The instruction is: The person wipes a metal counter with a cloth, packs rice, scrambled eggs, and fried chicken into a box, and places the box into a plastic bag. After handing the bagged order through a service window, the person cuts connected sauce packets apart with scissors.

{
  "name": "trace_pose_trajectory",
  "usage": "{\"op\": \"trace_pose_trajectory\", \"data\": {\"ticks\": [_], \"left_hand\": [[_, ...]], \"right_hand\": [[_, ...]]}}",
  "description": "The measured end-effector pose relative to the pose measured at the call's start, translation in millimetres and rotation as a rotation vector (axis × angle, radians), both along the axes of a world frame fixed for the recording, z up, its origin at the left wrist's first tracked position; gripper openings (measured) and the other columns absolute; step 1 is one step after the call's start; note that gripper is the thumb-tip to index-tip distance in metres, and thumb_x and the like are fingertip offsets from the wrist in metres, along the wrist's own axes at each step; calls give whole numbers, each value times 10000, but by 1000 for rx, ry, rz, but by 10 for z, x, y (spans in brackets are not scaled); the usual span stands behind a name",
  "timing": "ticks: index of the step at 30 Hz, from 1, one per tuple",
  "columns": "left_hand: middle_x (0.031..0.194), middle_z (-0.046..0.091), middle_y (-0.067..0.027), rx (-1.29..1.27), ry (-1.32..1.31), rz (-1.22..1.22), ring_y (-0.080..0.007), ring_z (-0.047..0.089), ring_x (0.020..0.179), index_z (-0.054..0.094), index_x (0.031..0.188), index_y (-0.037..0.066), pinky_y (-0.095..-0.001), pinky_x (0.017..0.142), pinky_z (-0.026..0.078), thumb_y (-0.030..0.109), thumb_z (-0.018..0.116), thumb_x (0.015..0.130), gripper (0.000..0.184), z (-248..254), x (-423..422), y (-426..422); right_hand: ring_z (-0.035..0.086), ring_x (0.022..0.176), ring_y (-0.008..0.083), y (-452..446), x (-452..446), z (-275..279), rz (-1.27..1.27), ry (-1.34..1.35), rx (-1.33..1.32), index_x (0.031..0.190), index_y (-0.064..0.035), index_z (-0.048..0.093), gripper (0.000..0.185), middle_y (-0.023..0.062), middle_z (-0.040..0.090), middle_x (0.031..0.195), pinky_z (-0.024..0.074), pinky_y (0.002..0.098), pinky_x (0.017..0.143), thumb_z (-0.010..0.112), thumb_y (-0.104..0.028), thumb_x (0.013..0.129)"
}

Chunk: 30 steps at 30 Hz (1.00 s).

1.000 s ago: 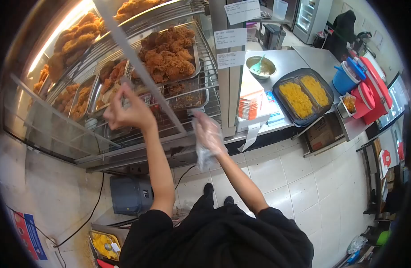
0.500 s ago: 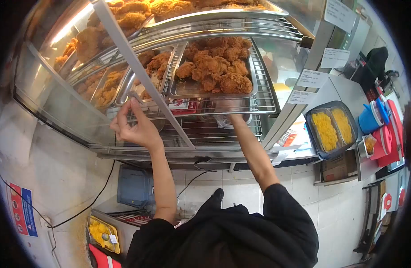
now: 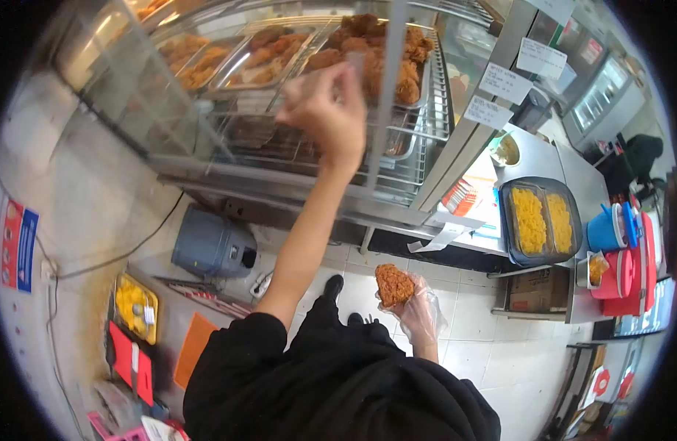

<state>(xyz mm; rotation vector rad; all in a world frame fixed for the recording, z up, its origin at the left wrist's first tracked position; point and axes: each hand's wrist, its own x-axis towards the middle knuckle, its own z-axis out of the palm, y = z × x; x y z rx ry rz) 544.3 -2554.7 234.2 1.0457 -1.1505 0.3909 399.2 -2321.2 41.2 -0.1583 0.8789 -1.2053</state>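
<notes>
My left hand (image 3: 327,110) is at the glass front of the warming cabinet, its fingers pinched on a small handle (image 3: 357,65) on the sliding door. Behind the glass, fried chicken (image 3: 406,77) is piled on a tray on a wire rack. My right hand (image 3: 421,312), in a clear plastic glove, holds a piece of fried chicken (image 3: 394,285) over the floor, in front of my body. Its fingers are partly hidden by the loose glove and the chicken.
A black tray of yellow food (image 3: 529,220) and a bowl (image 3: 505,151) stand on the steel counter at the right. A grey bin (image 3: 213,242) is below the cabinet. Lower left is another yellow-food tray (image 3: 136,309). A person in black (image 3: 636,162) is in the background.
My right hand has come out of the cabinet with a piece of chicken and moved down. My left hand and the sliding door have moved right across the cabinet front.
</notes>
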Motion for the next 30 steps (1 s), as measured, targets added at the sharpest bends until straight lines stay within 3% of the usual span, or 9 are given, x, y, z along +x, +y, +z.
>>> {"op": "trace_pose_trajectory", "data": {"ticks": [9, 11, 16, 17, 19, 22, 23, 24, 30], "left_hand": [[716, 564, -87, -30, 152, -169, -263, 461, 863, 602, 636, 44, -475, 786, 273, 85, 606, 642, 41, 161, -1025, 378], [868, 544, -165, 221, 159, -152, -307, 466, 874, 598, 748, 15, -424, 746, 346, 66, 542, 680, 102, 144, -1011, 323], [1031, 512, -224, 413, -191, -195, -319, 494, 933, 594, 872, -30, -529, 903, 304, 80, 524, 733, 191, -233, -509, 756], [916, 577, -198, 402, -114, -448, -290, 522, 892, 627, 771, -5, -561, 875, 290, 90, 548, 721, 133, -185, -127, 1216], [844, 620, -110, 637, 69, -419, -299, 498, 978, 648, 801, 62, -513, 895, 286, 169, 588, 725, 144, -413, 700, 1968], [700, 603, -135, 596, 465, 101, -288, 585, 669, 624, 769, 56, -392, 585, 436, 203, 542, 778, 168, -1153, 2094, 3335], [707, 603, -145, 780, 328, 454, -295, 586, 654, 608, 770, 42, -401, 548, 436, 193, 494, 817, 195, -1664, 2624, 3675], [742, 614, -164, 618, 793, 480, -330, 595, 696, 625, 803, 49, -423, 598, 446, 234, 523, 796, 211, -1849, 2982, 4349], [748, 618, -135, 539, 814, 1386, -307, 604, 718, 606, 864, 45, -398, 639, 451, 376, 464, 851, 360, -2894, 4203, 7879]], "right_hand": [[599, 793, 313, 580, -60, 411, -87, 189, -220, 1151, -14, 454, 413, 187, 534, 1062, 522, 361, 580, 514, -297, 856], [561, 929, 293, 641, -158, 307, 136, 217, -257, 1166, -22, 448, 436, 167, 497, 1138, 501, 389, 717, 524, -307, 845], [557, 898, 270, 424, -4, -510, 310, 146, -255, 1179, -43, 448, 453, 132, 520, 1113, 494, 393, 683, 542, -317, 831], [556, 892, 266, 359, 76, -680, 346, 117, -265, 1182, -47, 447, 456, 125, 524, 1108, 492, 394, 676, 545, -319, 828], [554, 880, 256, 282, 463, -672, 417, 57, -311, 1187, -55, 447, 464, 111, 533, 1098, 490, 396, 662, 552, -323, 822], [519, 929, 215, 625, 1641, -144, 600, 89, -457, 1236, -82, 418, 517, 77, 513, 1148, 457, 367, 731, 582, -297, 796], [512, 944, 187, 785, 2003, -49, 729, 159, -558, 1243, -89, 413, 520, 70, 506, 1160, 456, 343, 754, 588, -279, 791], [416, 1148, 214, 872, 2421, -88, 905, 139, -702, 1266, -53, 386, 581, 103, 422, 1272, 404, 330, 850, 569, -346, 799], [477, 1059, 174, 3072, 5047, 552, 1526, 124, -757, 1197, -58, 433, 450, 71, 495, 1157, 399, 317, 872, 603, -198, 805]]}}
